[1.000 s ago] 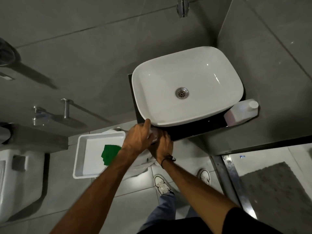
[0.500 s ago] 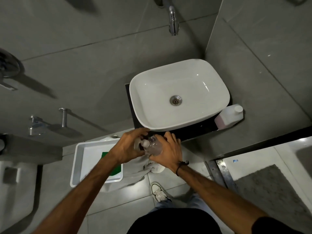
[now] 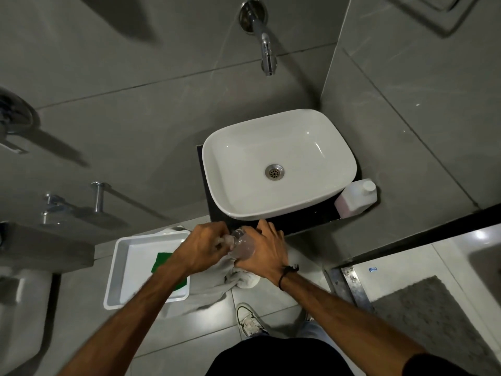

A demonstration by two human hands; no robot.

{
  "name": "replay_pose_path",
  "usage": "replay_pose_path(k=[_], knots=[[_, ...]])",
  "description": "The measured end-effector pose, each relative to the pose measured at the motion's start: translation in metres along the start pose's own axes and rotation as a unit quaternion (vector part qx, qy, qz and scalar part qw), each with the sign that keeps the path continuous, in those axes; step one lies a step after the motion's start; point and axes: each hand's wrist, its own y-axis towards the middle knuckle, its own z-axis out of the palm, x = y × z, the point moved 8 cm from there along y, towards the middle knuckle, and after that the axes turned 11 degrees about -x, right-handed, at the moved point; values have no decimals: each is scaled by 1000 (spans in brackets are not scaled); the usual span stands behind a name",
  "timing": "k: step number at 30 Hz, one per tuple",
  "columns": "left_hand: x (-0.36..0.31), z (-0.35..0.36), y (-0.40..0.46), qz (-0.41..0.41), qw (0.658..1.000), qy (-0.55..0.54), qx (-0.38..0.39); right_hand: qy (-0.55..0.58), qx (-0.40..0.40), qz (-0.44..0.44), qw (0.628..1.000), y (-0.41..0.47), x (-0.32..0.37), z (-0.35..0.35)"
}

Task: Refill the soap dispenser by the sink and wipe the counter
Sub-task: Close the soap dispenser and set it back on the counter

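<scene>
A small clear soap dispenser (image 3: 242,245) with a little pinkish liquid is held in front of the white sink (image 3: 238,158), below the dark counter (image 3: 301,225). My right hand (image 3: 264,251) wraps its body. My left hand (image 3: 204,246) grips its top, which is mostly hidden by the fingers. A white refill bottle (image 3: 355,199) with pink soap stands on the counter's right corner, capped. A green cloth (image 3: 160,263) lies in a white tray (image 3: 119,272) at the left, partly behind my left forearm.
A chrome tap (image 3: 267,54) juts from the grey tiled wall above the sink. A grey towel (image 3: 211,280) lies under my hands beside the tray. A toilet (image 3: 19,308) sits far left, a grey mat (image 3: 433,321) at the right. My shoe (image 3: 249,320) is on the floor tiles.
The dispenser has come off the counter's front edge into both hands, now held lower and tilted. The view has pulled back and up, so the tap shows.
</scene>
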Motion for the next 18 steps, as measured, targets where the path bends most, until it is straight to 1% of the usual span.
replay_pose_path(k=[2, 3, 4, 6, 7, 8, 10, 13, 14, 15, 18], knots=[[-10, 3, -2, 45, 998, -8, 31, 4, 6, -1, 1000, -1, -1, 1], [-9, 3, -2, 52, 998, -9, 34, 5, 7, -2, 1000, -2, -2, 2], [-8, 2, -2, 41, 999, -5, 28, 4, 9, -3, 1000, -2, -2, 2], [-2, -3, 0, -6, 1000, 8, -3, 4, 11, -4, 1000, -2, -1, 2], [0, -4, 0, -19, 999, 22, -21, 4, 12, -7, 1000, -2, 0, 2], [0, -5, 1, -22, 999, 32, -22, 2, 11, -10, 1000, -2, 0, 2], [-4, -2, 1, 9, 1000, 28, -6, -4, 14, -17, 1000, -4, 2, 2], [-19, -3, -3, 83, 996, 25, 21, -7, 25, -11, 1000, -7, 1, 6], [-20, -4, -3, 88, 996, 23, 22, -7, 28, -7, 1000, -8, 1, 7], [-19, -4, -3, 80, 997, 17, 15, -6, 29, -6, 1000, -9, 1, 8], [1, -4, -2, -14, 1000, -3, -6, -4, 31, -9, 999, -9, 2, 8]])
